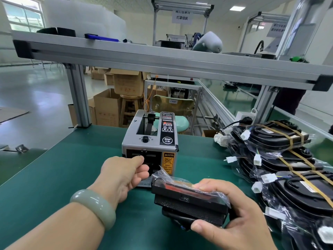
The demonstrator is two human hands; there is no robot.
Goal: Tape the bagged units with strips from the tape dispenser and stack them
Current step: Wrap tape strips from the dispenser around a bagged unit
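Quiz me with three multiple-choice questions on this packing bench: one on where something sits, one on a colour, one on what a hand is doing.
1. Where is the stack of taped units, seen from the tape dispenser?
A. on its left
B. on its right
C. on the shelf above

2. What colour is the bracelet on the left wrist?
A. pale green
B. red
C. blue

3. What is the right hand doing?
A. resting flat on the mat
B. turning the dispenser's knob
C. gripping a bagged unit

Answers:
1 B: the black taped units pile up at the right edge of the table, while the dispenser stands near its middle.
2 A: the bracelet is a milky pale green.
3 C: thumb and fingers curl round the black unit in its clear bag.
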